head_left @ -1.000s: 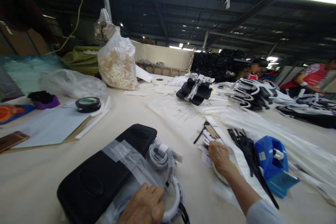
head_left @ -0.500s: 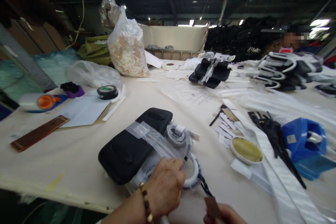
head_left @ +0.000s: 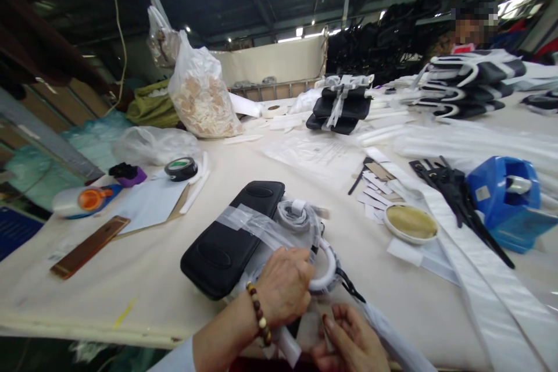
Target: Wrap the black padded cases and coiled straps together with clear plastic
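A black padded case [head_left: 231,244] lies tilted on the table, with clear plastic film [head_left: 257,225] wrapped across it. A coiled grey cord [head_left: 295,216] and a curved white tube [head_left: 326,270] are bundled at its right side. My left hand [head_left: 285,285], with a beaded bracelet at the wrist, is closed over the bundle's near right part and grips the plastic-wrapped section. Close to the table's front edge, my right hand [head_left: 349,340] pinches a small flat brownish piece [head_left: 328,328] beside the bundle. A black strap [head_left: 350,286] sticks out above my right hand.
On the left lie a brown phone-like slab [head_left: 90,247], a black tape roll [head_left: 181,168] and a tape dispenser [head_left: 82,202]. To the right are a round lid-like dish [head_left: 412,222], black straps [head_left: 453,197], long white strips [head_left: 457,244] and a blue dispenser [head_left: 505,200]. Bundled black cases [head_left: 340,107] stand behind.
My right hand has moved left and up, bringing the flat brown piece against the bundle's near side. My left hand keeps its grip. The camera view has shifted and tilted slightly.
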`<act>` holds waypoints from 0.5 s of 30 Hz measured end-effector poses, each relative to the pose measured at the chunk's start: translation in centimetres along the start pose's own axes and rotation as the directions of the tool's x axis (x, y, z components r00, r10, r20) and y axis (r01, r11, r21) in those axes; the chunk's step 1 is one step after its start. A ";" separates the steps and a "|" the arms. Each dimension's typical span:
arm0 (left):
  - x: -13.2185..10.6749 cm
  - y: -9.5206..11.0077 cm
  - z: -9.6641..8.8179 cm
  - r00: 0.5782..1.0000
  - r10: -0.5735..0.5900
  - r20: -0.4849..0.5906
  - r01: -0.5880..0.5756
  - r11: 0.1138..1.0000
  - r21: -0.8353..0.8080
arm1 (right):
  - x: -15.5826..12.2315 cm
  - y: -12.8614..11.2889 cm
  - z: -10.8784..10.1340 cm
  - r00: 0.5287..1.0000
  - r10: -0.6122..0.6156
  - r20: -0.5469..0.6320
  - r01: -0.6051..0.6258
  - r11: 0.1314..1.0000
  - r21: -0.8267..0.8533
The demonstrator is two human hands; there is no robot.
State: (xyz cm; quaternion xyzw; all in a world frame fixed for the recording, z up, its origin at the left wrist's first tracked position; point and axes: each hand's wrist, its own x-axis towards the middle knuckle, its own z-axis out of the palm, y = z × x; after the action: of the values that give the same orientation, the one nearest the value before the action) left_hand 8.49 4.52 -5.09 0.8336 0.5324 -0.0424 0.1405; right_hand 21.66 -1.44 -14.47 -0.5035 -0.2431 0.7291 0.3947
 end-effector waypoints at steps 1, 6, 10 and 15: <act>0.0 -0.1 0.0 1.000 0.006 -0.004 -0.006 1.000 0.006 | 0.2 -0.1 0.5 0.999 -0.021 -0.038 0.023 0.999 0.048; -0.1 -0.6 0.1 1.000 -0.009 -0.016 0.009 1.000 -0.030 | 1.9 -1.0 2.2 0.998 -0.044 -0.040 0.053 0.962 0.268; -0.2 -0.8 0.3 1.000 -0.017 -0.005 0.016 0.997 -0.078 | 2.5 -1.4 2.2 0.999 0.011 0.034 -0.022 0.934 0.357; -0.5 -0.5 0.0 0.990 -0.117 -0.076 0.104 0.982 -0.156 | 2.5 -1.8 1.7 0.995 0.003 0.098 -0.041 0.921 0.387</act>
State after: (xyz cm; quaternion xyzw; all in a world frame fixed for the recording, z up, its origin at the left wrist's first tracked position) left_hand 7.88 4.29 -5.06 0.7907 0.5851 0.0260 0.1782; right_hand 20.16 1.70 -13.85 -0.3827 -0.1064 0.7903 0.4665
